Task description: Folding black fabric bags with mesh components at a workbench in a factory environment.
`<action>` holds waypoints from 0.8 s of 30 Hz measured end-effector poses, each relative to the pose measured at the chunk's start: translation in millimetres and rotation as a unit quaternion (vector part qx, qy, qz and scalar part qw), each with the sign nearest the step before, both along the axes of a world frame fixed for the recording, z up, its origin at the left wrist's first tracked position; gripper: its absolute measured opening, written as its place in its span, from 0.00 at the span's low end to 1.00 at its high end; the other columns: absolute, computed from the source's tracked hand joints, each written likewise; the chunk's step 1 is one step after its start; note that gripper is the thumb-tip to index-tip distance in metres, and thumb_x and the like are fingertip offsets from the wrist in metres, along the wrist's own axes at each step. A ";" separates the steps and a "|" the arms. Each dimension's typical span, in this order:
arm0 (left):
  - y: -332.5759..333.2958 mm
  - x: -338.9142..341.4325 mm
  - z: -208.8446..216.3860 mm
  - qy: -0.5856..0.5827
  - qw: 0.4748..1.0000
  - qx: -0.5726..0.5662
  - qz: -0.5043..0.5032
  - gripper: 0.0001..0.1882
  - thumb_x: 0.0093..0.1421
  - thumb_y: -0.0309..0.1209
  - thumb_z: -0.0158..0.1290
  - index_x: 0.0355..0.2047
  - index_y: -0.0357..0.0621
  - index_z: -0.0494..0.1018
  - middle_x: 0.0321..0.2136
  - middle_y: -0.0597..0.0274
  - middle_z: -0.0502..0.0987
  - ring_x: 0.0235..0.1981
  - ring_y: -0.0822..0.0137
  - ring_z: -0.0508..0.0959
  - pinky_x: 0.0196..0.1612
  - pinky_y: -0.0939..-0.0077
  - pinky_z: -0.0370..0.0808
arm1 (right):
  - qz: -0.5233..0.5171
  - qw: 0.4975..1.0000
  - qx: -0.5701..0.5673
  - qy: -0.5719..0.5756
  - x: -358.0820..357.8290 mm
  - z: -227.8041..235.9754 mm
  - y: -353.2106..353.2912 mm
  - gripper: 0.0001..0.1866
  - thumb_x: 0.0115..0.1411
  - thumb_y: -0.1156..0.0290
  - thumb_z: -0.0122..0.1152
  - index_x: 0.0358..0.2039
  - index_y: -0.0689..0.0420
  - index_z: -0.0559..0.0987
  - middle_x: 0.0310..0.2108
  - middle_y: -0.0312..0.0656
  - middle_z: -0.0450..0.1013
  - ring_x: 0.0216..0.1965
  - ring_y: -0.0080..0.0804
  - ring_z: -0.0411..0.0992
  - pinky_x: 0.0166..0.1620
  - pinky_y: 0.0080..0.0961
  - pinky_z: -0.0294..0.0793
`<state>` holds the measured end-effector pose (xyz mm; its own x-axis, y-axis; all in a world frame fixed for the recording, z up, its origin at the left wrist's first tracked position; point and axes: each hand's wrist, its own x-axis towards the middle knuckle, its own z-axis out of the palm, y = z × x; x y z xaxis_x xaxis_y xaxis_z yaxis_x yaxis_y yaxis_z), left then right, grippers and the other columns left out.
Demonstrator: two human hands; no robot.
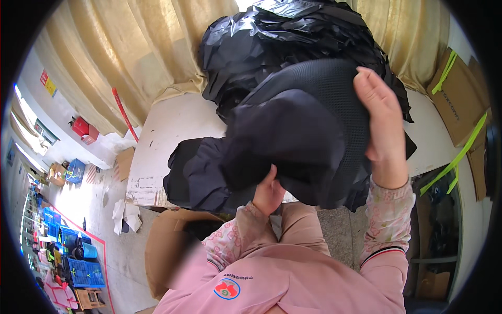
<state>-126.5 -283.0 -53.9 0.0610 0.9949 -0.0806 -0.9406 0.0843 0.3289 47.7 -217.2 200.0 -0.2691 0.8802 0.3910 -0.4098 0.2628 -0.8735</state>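
- Black cloth piece (287,125), with a mesh panel (337,89) along its upper and right side: one, held up between the hands over the near edge of the table, slightly blurred.
- Left hand (267,196): under the lower edge of the cloth piece, thumb raised against it; the other fingers are largely hidden, so how tightly they close cannot be told.
- Right hand (380,107): upright at the right edge of the mesh panel, fingers close together and slightly bent; whether it pinches the edge or merely rests against it cannot be told.
- More black cloth (196,172): at the left, over the table's near edge; whether joined to the held piece cannot be told.
- Table (175,118): white-topped, scuffed at the near left corner.
- Heap of black plastic (293,31): large, crumpled, glossy, at the back of the table, behind the cloth piece.
- Curtain (130,47): pale yellow, hanging in folds behind the table.
- Cardboard box (159,251): open, on the floor beside the person's left arm, dark contents.
- Cardboard (452,99): upright at the far right, with bright green straps (463,144).
- Blue crates (86,273): on the floor, far left.
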 end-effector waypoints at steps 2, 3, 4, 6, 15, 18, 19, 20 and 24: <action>-3.1 -8.6 5.6 -0.031 0.998 0.044 -0.036 0.21 0.64 0.35 0.48 0.56 0.42 0.67 0.55 0.59 0.72 0.56 0.60 0.71 0.62 0.62 0.65 | -0.069 0.986 0.089 -0.125 -6.8 -33.0 10.4 0.09 0.65 0.68 0.56 0.39 0.61 0.74 0.32 0.36 0.76 0.34 0.23 0.74 0.38 0.17 0.70; -5.3 -15.1 8.5 -0.061 0.992 0.088 -0.071 0.21 0.64 0.35 0.48 0.56 0.41 0.67 0.55 0.59 0.72 0.56 0.61 0.71 0.62 0.63 0.64 | -0.122 0.950 0.179 -0.223 -12.1 -59.0 19.6 0.09 0.64 0.68 0.56 0.38 0.62 0.72 0.30 0.40 0.76 0.31 0.31 0.76 0.37 0.21 0.71; -4.5 -15.5 4.0 -0.061 0.992 0.088 -0.073 0.21 0.64 0.35 0.48 0.56 0.41 0.67 0.55 0.59 0.72 0.56 0.61 0.71 0.62 0.63 0.64 | -0.144 0.928 0.199 -0.280 -17.2 -90.1 26.9 0.09 0.64 0.69 0.56 0.37 0.62 0.71 0.29 0.46 0.76 0.31 0.41 0.76 0.36 0.26 0.72; 1.4 -32.4 1.9 0.030 0.996 0.076 0.028 0.20 0.64 0.35 0.46 0.55 0.40 0.68 0.51 0.57 0.74 0.51 0.60 0.74 0.56 0.64 0.68 | -0.156 0.891 0.194 -0.380 -14.5 -178.0 48.9 0.10 0.62 0.70 0.57 0.37 0.63 0.69 0.28 0.56 0.75 0.31 0.57 0.74 0.35 0.36 0.73; -84.3 -233.2 58.2 0.571 0.783 0.053 0.241 0.21 0.65 0.33 0.45 0.53 0.30 0.68 0.45 0.50 0.77 0.47 0.56 0.78 0.50 0.66 0.75 | -0.172 0.952 0.023 -0.253 80.9 -195.5 103.5 0.07 0.64 0.69 0.55 0.36 0.60 0.73 0.31 0.35 0.73 0.33 0.22 0.70 0.38 0.22 0.71; -98.5 -214.9 92.4 0.501 0.846 0.031 0.180 0.21 0.66 0.33 0.47 0.54 0.29 0.67 0.47 0.50 0.77 0.52 0.56 0.76 0.55 0.67 0.71 | -0.016 0.997 -0.043 -0.068 70.0 -134.5 77.8 0.05 0.67 0.70 0.53 0.39 0.57 0.73 0.34 0.32 0.73 0.35 0.13 0.69 0.41 0.12 0.69; -97.0 -206.6 95.2 0.313 0.940 0.008 0.133 0.21 0.66 0.33 0.47 0.54 0.30 0.68 0.47 0.51 0.77 0.54 0.57 0.74 0.57 0.68 0.69 | -0.023 0.997 -0.024 -0.071 68.8 -130.9 76.4 0.05 0.67 0.70 0.53 0.39 0.57 0.72 0.34 0.32 0.73 0.35 0.14 0.69 0.42 0.12 0.69; -92.7 -205.8 97.9 0.334 0.933 -0.037 0.126 0.19 0.67 0.34 0.48 0.52 0.31 0.71 0.45 0.53 0.78 0.52 0.62 0.74 0.57 0.72 0.67 | -0.023 0.997 -0.022 -0.071 68.7 -126.4 75.1 0.05 0.67 0.70 0.53 0.39 0.57 0.72 0.34 0.32 0.73 0.35 0.14 0.69 0.42 0.12 0.69; -58.4 -248.2 86.3 0.750 0.635 -0.037 0.181 0.18 0.68 0.36 0.47 0.48 0.33 0.74 0.45 0.55 0.77 0.46 0.68 0.75 0.53 0.76 0.68 | 0.014 0.994 0.071 -0.087 52.2 -93.1 71.2 0.06 0.64 0.76 0.55 0.41 0.59 0.73 0.36 0.32 0.72 0.38 0.15 0.69 0.44 0.13 0.68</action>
<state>-374.7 -341.3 32.4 -0.3712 0.9119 0.1752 0.4650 0.0193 0.8851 99.9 -146.0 106.9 -0.3672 0.8106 0.4563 -0.2639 0.3796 -0.8867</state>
